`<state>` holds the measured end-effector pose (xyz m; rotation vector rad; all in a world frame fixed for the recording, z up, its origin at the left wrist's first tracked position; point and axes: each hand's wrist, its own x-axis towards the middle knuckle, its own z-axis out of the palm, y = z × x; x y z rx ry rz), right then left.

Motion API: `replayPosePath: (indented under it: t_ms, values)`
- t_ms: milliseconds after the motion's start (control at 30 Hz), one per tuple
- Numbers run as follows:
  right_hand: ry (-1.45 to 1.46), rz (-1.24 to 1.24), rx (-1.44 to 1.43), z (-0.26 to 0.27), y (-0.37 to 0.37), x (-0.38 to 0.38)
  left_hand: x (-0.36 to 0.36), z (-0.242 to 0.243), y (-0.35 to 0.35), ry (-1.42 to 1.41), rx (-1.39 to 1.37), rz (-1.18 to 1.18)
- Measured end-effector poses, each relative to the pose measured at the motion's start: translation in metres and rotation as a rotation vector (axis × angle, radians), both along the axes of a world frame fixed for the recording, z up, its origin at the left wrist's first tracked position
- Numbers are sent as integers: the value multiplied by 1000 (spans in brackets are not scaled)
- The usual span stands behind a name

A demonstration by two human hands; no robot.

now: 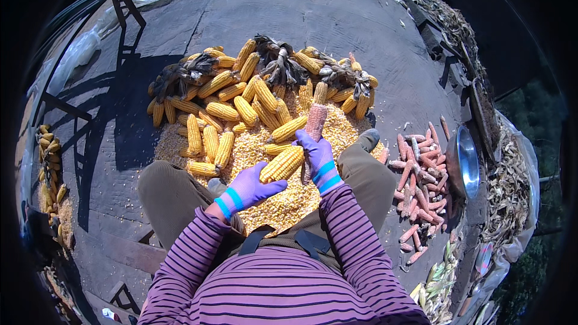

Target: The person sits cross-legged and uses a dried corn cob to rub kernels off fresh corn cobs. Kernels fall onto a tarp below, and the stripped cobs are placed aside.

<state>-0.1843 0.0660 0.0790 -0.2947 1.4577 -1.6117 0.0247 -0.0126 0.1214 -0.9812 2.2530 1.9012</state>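
Observation:
My left hand [258,186], in a purple glove, grips a yellow ear of corn [283,163] by its lower end. My right hand [318,155], gloved alike, is closed around a bare reddish corn cob [317,121] that stands nearly upright. The ear's upper end reaches the right hand beside the cob. Below both hands, a heap of loose corn kernels [284,203] spreads between my legs. Beyond them lies a pile of unshelled ears [221,82], some tied together by dark dried husks [281,59].
Stripped cobs [424,180] are heaped at the right next to a shiny metal basin [464,162]. Dry husks [505,189] line the far right edge. More yellow ears [50,158] lie at the far left. Part of a wooden bench [128,253] shows at lower left.

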Motion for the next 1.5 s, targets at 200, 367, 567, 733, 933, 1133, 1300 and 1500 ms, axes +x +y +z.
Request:
replayPosePath:
  t_ms: [200,367,567,733,933,1133,1300,1500]
  values:
    - [-210,309,-396,61,20,16,12,22,-12,129,686,7]
    - [-25,322,-279,50,28,12,13,22,1,55,815,-81]
    - [-247,167,-144,19,20,11,4,-15,17,-60,160,-44]
    - [-426,105,-15,-14,15,16,8,-31,27,-248,-147,-50]
    - [-356,-30,175,-40,3,22,2,-10,37,-477,-407,-164]
    - [-205,-139,274,-52,-19,37,5,-26,35,-451,-596,-343]
    - [-280,-102,-139,11,-22,-3,12,3,15,-333,-365,-24]
    - [83,232,-48,58,12,-1,15,22,13,-153,-335,136]
